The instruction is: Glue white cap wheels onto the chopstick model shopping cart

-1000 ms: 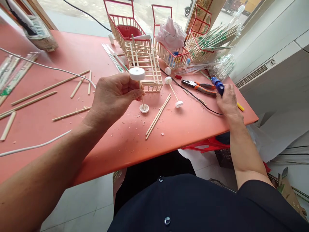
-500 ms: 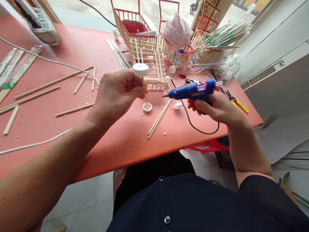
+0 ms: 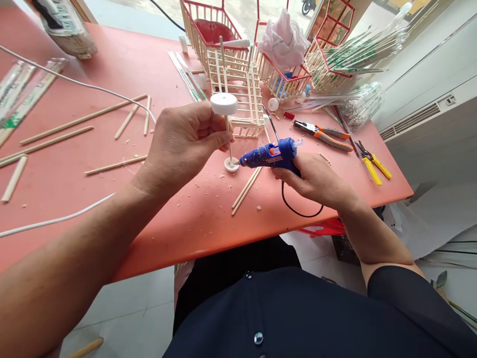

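One glue gun [image 3: 270, 155] has dropped, nozzle at lower cap [image 3: 231, 165] of stick [image 3: 230, 155]

Handle of glue gun [image 3: 266, 155] hidden in right hand [image 3: 316, 180]

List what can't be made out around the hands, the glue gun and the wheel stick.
Head view throughout.
Whether the glue gun nozzle touches the lower cap: too small.
The gun's trigger: hidden by the right hand.
Where the left hand pinches the stick: hidden by its thumb.
Basket contents: covered by white cloth.
Bundle at top left: cut by the edge.
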A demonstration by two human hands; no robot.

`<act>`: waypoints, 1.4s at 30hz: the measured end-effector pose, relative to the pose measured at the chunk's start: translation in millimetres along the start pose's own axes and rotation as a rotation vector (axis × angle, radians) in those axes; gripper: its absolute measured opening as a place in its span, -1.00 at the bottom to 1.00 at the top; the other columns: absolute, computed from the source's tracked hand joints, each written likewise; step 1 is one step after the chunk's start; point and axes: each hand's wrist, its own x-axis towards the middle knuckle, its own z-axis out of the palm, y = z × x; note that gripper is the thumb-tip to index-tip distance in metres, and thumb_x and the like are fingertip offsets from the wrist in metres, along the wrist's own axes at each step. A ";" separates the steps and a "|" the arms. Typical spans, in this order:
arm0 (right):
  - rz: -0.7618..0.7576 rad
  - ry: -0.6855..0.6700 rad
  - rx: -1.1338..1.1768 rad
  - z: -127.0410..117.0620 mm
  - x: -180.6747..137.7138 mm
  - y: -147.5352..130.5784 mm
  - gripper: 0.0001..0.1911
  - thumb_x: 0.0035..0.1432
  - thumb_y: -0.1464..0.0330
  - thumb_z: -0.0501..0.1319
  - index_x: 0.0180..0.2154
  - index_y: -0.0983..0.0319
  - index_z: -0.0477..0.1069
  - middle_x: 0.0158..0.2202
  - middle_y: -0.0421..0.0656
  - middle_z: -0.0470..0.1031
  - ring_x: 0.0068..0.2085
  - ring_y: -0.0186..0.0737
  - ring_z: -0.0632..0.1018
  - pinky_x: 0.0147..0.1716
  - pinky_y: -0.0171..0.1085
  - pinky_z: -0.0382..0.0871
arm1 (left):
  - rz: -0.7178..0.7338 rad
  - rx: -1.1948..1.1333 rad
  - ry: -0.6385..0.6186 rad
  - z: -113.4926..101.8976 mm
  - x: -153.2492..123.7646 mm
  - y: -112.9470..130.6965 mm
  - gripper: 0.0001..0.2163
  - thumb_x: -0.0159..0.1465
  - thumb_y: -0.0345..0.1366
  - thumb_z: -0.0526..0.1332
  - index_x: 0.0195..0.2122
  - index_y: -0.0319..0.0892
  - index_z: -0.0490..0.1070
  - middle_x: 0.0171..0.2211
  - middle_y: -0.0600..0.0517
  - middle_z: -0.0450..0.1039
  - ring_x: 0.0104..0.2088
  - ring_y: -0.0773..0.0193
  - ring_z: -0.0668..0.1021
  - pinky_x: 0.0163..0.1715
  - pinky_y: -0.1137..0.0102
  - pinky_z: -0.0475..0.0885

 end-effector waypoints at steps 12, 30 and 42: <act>0.013 -0.012 -0.105 8.2 0.7 -11.5 -0.67 0.56 0.22 0.21 0.14 0.24 0.63 -0.08 -0.01 0.75 -0.13 0.00 0.67 -0.08 -0.17 0.46 | 0.048 -0.017 -0.023 -3.2 2.4 -10.8 -0.88 0.20 -0.47 0.42 -0.38 -0.08 0.60 -0.41 0.13 0.64 -0.39 0.29 0.64 -0.28 0.30 0.68; 0.007 -0.006 -0.131 14.3 1.5 -1.6 -0.67 0.58 0.17 0.21 0.12 0.24 0.61 -0.06 0.03 0.76 -0.13 0.03 0.68 -0.08 -0.14 0.53 | 0.033 -0.019 -0.015 -2.9 0.5 -8.9 -0.82 0.21 -0.56 0.41 -0.37 -0.11 0.60 -0.41 0.14 0.64 -0.36 0.26 0.68 -0.25 0.31 0.66; -0.010 -0.008 -0.100 13.9 2.0 -2.6 -0.63 0.57 0.21 0.22 0.22 0.24 0.60 0.02 0.02 0.77 -0.07 0.06 0.71 -0.03 -0.12 0.55 | 0.032 0.006 -0.025 -3.3 -0.4 -8.6 -0.80 0.24 -0.55 0.40 -0.36 -0.06 0.59 -0.38 0.13 0.65 -0.35 0.25 0.68 -0.23 0.28 0.70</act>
